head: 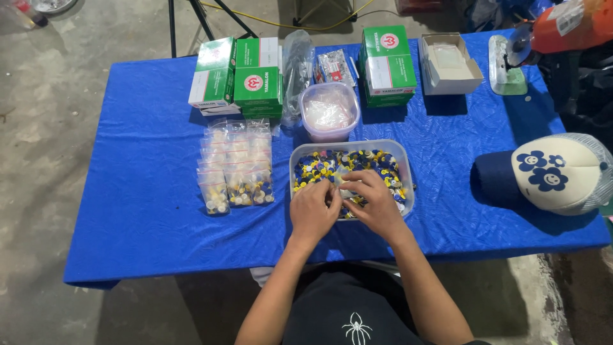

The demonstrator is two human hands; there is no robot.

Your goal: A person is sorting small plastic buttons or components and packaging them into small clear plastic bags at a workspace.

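- Two hands, left hand and right hand, are met over the clear tub of small coloured pieces, at 6 o'clock on the blue surface.
- A small clear bag is pinched between both hands' fingers.
- Filled bags are laid in rows at 9 o'clock of the tub.

A table under a blue cloth stands on grey concrete floor; black stand legs at eleven o'clock.
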